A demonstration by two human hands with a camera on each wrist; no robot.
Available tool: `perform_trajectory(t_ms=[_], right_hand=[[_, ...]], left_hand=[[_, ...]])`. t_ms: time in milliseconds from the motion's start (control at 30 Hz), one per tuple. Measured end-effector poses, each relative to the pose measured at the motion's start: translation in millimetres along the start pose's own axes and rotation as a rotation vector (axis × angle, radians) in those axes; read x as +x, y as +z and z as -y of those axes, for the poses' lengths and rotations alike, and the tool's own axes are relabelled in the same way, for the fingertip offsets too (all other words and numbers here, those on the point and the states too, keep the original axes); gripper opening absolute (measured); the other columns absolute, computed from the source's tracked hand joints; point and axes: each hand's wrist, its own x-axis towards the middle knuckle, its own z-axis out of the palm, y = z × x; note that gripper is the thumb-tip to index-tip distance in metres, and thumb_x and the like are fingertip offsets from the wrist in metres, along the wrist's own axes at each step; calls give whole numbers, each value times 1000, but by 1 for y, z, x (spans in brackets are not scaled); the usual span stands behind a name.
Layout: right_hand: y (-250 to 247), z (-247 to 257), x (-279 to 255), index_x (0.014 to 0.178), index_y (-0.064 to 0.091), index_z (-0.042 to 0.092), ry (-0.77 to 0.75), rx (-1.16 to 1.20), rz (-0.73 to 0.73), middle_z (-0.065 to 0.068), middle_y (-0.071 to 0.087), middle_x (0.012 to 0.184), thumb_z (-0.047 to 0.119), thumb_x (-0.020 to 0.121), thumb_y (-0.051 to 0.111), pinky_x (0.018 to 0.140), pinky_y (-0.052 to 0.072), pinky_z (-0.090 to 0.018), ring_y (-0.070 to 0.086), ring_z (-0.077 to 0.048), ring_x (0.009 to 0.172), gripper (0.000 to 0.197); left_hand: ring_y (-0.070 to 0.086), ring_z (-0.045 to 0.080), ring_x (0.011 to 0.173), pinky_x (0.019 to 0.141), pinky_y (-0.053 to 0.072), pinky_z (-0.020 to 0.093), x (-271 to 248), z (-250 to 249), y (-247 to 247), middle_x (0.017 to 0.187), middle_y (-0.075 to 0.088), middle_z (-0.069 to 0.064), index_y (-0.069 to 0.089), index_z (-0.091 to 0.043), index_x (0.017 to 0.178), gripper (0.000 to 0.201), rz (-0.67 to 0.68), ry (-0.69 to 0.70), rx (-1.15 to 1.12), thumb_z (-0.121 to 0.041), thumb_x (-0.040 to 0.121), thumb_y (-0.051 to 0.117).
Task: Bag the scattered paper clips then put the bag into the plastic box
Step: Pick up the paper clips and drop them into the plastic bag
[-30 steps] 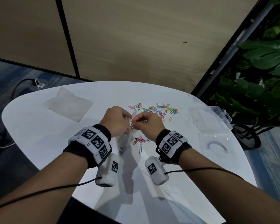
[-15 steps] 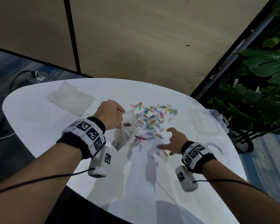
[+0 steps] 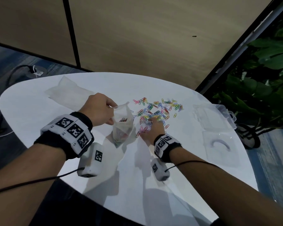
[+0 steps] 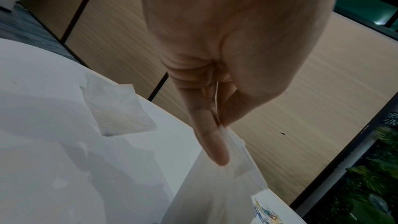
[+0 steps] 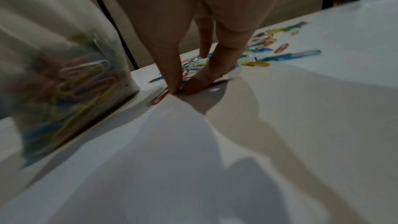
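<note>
Coloured paper clips (image 3: 158, 110) lie scattered on the white table (image 3: 39, 111). A clear plastic bag (image 3: 123, 128) stands left of them, partly filled with clips, its mouth up. My left hand (image 3: 112, 109) pinches the bag's rim; in the left wrist view thumb and forefinger (image 4: 215, 142) clamp the film of the bag (image 4: 215, 193). My right hand (image 3: 151, 122) reaches into the near edge of the pile. In the right wrist view its thumb and fingertips (image 5: 193, 84) pinch together on clips against the table, beside the bag (image 5: 64, 77). The clear plastic box (image 3: 209, 116) sits at the far right.
A stack of spare clear bags (image 3: 67, 93) lies at the table's back left. A clear lid (image 3: 219, 149) lies near the right edge, in front of the box. Green plants (image 3: 268, 79) stand beyond the table on the right. A wooden wall runs behind.
My right hand left the bag's mouth, swung out to the right, then came down onto the clip pile. The left hand stays on the bag's rim.
</note>
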Motion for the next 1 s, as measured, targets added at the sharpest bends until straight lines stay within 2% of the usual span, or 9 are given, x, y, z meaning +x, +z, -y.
perform_trajectory(t_ms=[67, 200, 333, 400, 533, 667, 767, 900, 1000], right_hand=[[1, 4, 13, 138, 44, 23, -90, -56, -4, -12, 33, 136, 24, 78, 77, 98, 47, -30, 55, -29, 112, 69], [3, 8, 29, 130, 56, 25, -326, -406, 75, -11, 36, 145, 19, 89, 60, 97, 49, -41, 51, -35, 121, 42], [-2, 12, 30, 84, 66, 10, -410, -568, 13, -12, 60, 101, 2, 87, 56, 77, 54, -32, 63, -31, 95, 13], [-8, 10, 32, 87, 72, 8, -365, -564, 20, -11, 65, 98, -1, 86, 56, 79, 56, -31, 66, -28, 93, 19], [-35, 0, 39, 91, 79, 11, -180, -238, 19, -5, 75, 97, 4, 85, 63, 93, 54, -28, 69, -19, 94, 18], [-74, 7, 33, 91, 76, 0, 54, 593, 89, -16, 75, 91, 1, 79, 76, 82, 59, -29, 72, -25, 82, 12], [-96, 31, 21, 97, 70, -8, 5, 1004, 236, -18, 71, 90, -7, 81, 70, 78, 60, -24, 71, -22, 77, 16], [-94, 63, -5, 97, 70, -6, -142, 954, 483, -15, 71, 86, -8, 83, 67, 82, 59, -25, 69, -20, 76, 14], [-72, 73, -14, 89, 75, 3, -278, 664, 369, -16, 74, 87, -3, 77, 76, 85, 59, -32, 72, -25, 78, 13]], left_hand=[[76, 31, 70, 79, 63, 39, 0, 1, -2, 80, 75, 18, 70, -14, 87, 26, -1, -2, 11, 4, 89, 51], [77, 29, 69, 79, 63, 39, 2, 2, -3, 80, 76, 18, 69, -17, 82, 30, 11, -3, 29, 4, 88, 49], [77, 30, 68, 78, 63, 38, 3, 0, 1, 79, 75, 17, 68, -20, 78, 31, 22, 10, 36, 4, 88, 50], [77, 29, 66, 76, 64, 38, 3, -1, 3, 78, 75, 16, 70, -16, 84, 30, 20, 9, 39, 5, 88, 49], [76, 26, 64, 72, 64, 35, 4, -2, 7, 75, 75, 15, 71, -13, 92, 28, 30, 14, 53, 4, 90, 49], [77, 26, 64, 73, 65, 40, 4, -5, 12, 74, 75, 15, 70, -18, 84, 33, 52, 25, 54, 5, 88, 48], [77, 26, 66, 75, 64, 41, 5, -7, 17, 76, 75, 17, 71, -13, 93, 32, 65, 9, 42, 7, 88, 47], [77, 26, 66, 74, 65, 40, 5, -11, 23, 78, 75, 17, 71, -10, 100, 31, 64, -5, 10, 6, 90, 46], [77, 28, 68, 76, 64, 41, 4, -12, 26, 79, 75, 17, 70, -11, 97, 28, 57, 0, -13, 4, 92, 47]])
